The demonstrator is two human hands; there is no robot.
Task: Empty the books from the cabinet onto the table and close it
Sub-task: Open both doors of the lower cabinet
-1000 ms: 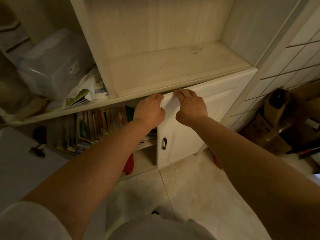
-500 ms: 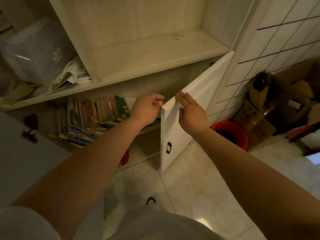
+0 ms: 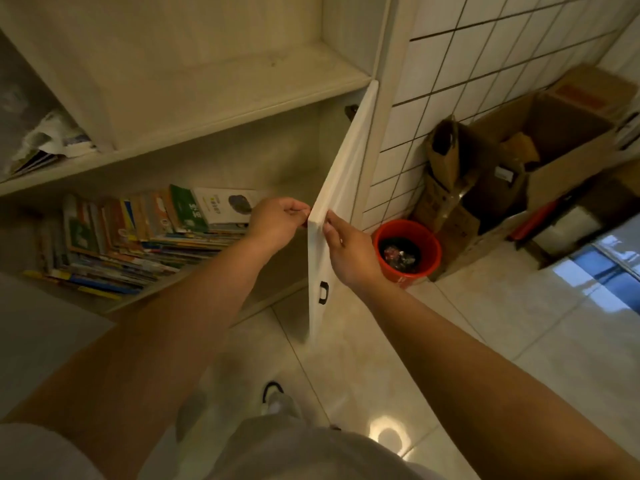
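The white cabinet door (image 3: 341,174) stands swung out, edge-on to me, with a black handle low on its face. My left hand (image 3: 277,221) pinches the door's top front corner from the inner side. My right hand (image 3: 349,251) rests flat against the outer face just below that corner. Inside the cabinet, a leaning row of colourful books (image 3: 138,230) sits on the lower shelf, with a stack lying flat under it. The right half of that shelf looks bare.
A red bucket (image 3: 407,249) with dark contents stands on the floor right behind the door. Cardboard boxes (image 3: 540,143) crowd the tiled corner at right. Papers (image 3: 48,143) lie on the upper left shelf. My shoe (image 3: 277,400) is on the glossy tile floor.
The door has swung from shut to wide open, pulled by both hands. The view shifted right, uncovering the red bucket and more of the cabinet's inside.
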